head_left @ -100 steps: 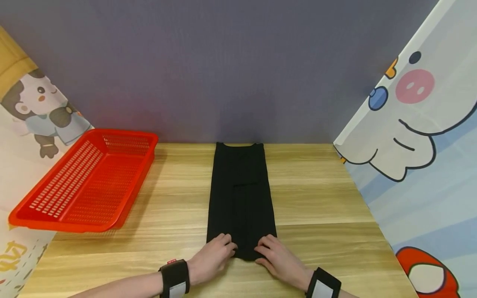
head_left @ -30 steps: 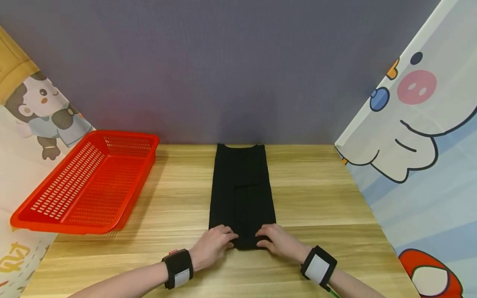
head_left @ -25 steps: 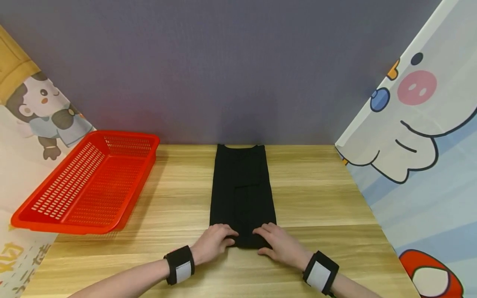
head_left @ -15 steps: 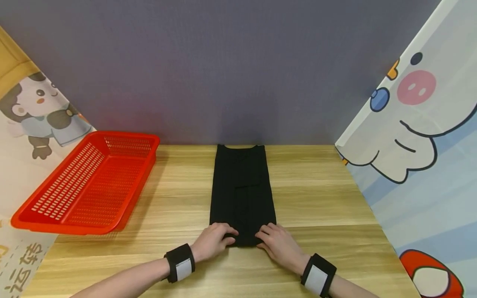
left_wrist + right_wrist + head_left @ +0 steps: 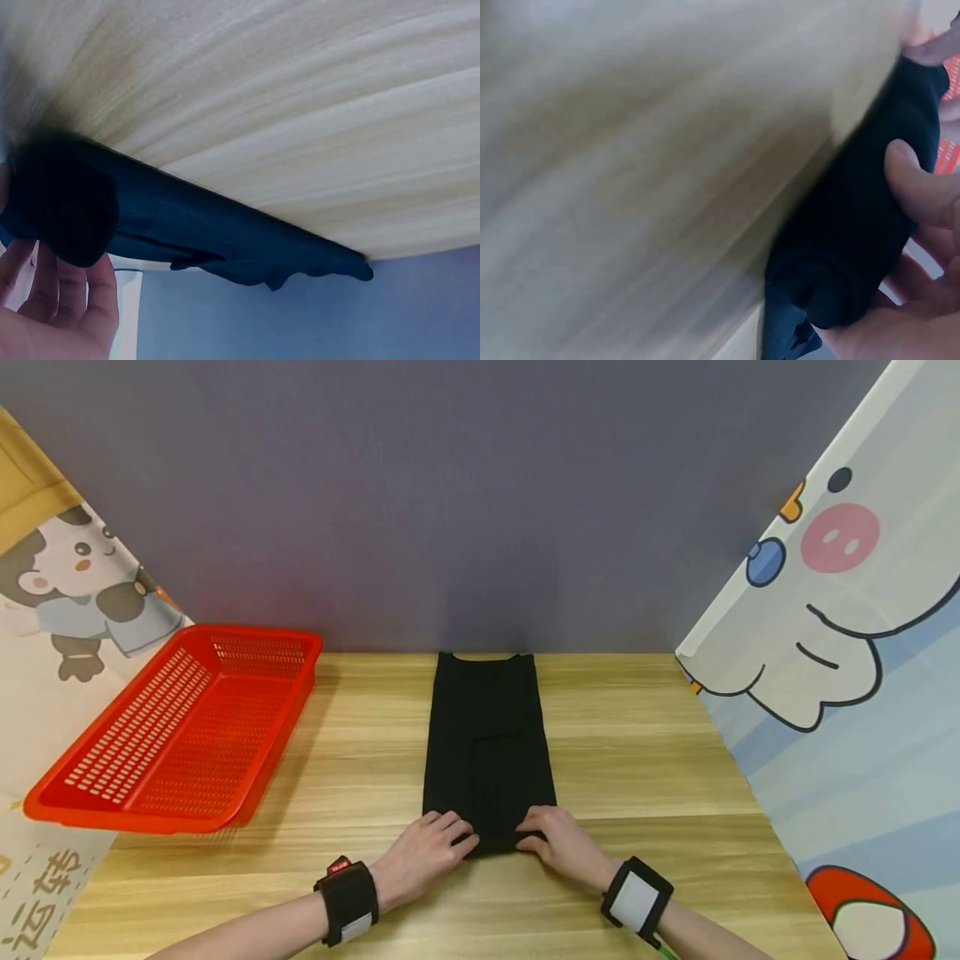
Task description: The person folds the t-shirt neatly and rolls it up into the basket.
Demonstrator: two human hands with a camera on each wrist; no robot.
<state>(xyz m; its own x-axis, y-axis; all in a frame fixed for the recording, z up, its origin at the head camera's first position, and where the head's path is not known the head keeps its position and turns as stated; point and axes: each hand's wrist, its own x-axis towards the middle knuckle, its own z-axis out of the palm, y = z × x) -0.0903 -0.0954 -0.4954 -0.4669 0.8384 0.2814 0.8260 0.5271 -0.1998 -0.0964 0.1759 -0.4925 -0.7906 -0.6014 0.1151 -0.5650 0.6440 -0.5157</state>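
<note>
A black shirt, folded into a long narrow strip, lies flat with its scooped edge against the back wall. Its near end is turned up in a thick roll. My left hand pinches the left corner of that roll, fingers over the cloth and thumb on the near side. Opposite it, my right hand grips the right corner between thumb and fingers. In the left wrist view the roll's round end hides part of my fingers, and the shirt's side edge stretches away along the table.
A red plastic basket with slotted sides stands on the left, partly beyond the table's edge. The wooden table ends at a grey back wall. Printed cartoon sheets flank both sides. Both wrists wear black straps.
The shirt's near end has been rolled a little farther from me, shortening the strip. Both hands have moved forward with it, shifting their fingers on the cloth. The basket has stayed put.
</note>
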